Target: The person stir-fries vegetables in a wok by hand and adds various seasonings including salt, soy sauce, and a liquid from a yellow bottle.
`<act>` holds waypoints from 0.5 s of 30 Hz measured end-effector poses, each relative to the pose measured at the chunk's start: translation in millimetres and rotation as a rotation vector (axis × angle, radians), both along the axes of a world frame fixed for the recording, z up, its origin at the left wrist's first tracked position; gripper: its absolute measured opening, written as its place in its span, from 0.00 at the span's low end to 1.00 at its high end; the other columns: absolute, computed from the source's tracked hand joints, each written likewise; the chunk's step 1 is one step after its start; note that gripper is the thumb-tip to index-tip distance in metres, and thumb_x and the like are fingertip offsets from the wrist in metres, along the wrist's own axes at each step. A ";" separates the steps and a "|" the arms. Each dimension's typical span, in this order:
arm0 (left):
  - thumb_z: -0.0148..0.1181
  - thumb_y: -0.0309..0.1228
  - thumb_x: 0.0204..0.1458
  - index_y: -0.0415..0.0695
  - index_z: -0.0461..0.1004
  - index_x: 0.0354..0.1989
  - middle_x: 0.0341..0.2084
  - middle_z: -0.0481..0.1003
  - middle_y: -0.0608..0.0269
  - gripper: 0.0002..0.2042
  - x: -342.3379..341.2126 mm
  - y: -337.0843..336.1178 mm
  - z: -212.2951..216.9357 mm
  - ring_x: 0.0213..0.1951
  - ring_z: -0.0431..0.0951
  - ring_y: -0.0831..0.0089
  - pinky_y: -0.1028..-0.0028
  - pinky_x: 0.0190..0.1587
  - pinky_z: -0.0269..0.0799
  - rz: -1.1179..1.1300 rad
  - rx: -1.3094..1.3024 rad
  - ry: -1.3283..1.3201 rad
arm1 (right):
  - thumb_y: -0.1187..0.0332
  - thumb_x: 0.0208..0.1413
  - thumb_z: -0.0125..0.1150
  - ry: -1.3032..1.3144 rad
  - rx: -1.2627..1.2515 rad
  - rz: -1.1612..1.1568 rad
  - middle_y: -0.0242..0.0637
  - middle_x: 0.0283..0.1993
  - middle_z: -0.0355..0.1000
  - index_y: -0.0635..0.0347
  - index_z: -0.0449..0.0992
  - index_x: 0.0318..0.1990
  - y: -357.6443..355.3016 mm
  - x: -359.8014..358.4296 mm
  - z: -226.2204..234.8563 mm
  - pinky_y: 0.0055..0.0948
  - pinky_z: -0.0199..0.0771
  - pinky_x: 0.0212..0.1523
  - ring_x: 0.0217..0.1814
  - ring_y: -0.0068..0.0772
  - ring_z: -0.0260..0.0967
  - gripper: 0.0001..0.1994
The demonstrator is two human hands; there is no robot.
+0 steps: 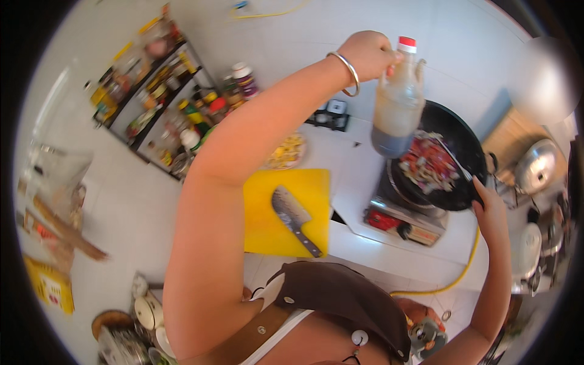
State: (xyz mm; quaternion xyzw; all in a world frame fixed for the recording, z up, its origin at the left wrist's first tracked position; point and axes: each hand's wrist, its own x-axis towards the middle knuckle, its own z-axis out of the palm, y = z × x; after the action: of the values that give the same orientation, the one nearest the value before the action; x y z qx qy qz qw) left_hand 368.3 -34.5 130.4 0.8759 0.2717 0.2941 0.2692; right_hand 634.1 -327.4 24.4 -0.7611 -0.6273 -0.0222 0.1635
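Note:
My left hand (368,56) is closed on the neck or handle of a large clear plastic bottle (396,112) with a red and white cap. Dark liquid fills its bottom part, and it is held up close to the wok's left side. A black wok (465,140) sits on a gas stove (407,222), with chopped red and pale food (429,164) in it. At the wok's near right rim, my right hand (490,204) is closed round a slim metal cooking utensil (453,157); its working end is hidden in the food.
Left of the stove lies a yellow cutting board (258,213) with a cleaver (291,210) on it. Behind it stands a plate of yellow food (289,152). A rack (152,103) of bottles and jars fills the back left. A metal lid (538,165) is at the right.

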 end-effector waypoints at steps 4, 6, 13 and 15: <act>0.53 0.37 0.57 0.33 0.71 0.32 0.27 0.77 0.59 0.15 -85.3 2.3 13.3 0.30 0.77 0.73 0.73 0.32 0.77 0.069 -0.216 0.085 | 0.83 0.42 0.58 -0.062 -0.114 -0.016 0.49 0.38 0.68 0.55 0.69 0.57 -16.6 8.7 2.8 0.40 0.66 0.44 0.42 0.53 0.66 0.29; 0.53 0.37 0.57 0.33 0.71 0.32 0.28 0.77 0.57 0.15 -136.0 22.1 12.6 0.31 0.77 0.72 0.74 0.30 0.78 0.157 -0.253 0.121 | 0.85 0.40 0.57 -0.089 -0.168 -0.102 0.49 0.41 0.68 0.55 0.70 0.56 -34.1 3.1 30.7 0.38 0.65 0.47 0.45 0.51 0.66 0.30; 0.55 0.37 0.53 0.37 0.74 0.30 0.25 0.78 0.59 0.13 -320.0 89.7 -22.1 0.23 0.79 0.71 0.75 0.25 0.76 0.697 -0.192 0.059 | 0.88 0.35 0.53 -0.029 -0.252 -0.222 0.45 0.48 0.66 0.61 0.71 0.54 -90.9 45.9 76.1 0.34 0.60 0.56 0.51 0.44 0.64 0.31; 0.55 0.40 0.52 0.38 0.76 0.32 0.26 0.78 0.55 0.15 -369.5 117.8 -34.1 0.23 0.79 0.67 0.72 0.28 0.77 0.805 -0.197 0.222 | 0.89 0.35 0.53 0.006 -0.255 -0.228 0.45 0.47 0.67 0.62 0.70 0.54 -80.7 54.4 62.5 0.34 0.60 0.56 0.51 0.43 0.64 0.31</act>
State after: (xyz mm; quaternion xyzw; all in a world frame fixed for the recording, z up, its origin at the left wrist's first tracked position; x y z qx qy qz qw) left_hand -1.2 83.3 96.3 0.6965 0.6460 0.2521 0.1844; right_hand 688.4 -408.0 86.9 -0.8419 -0.5342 0.0415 0.0637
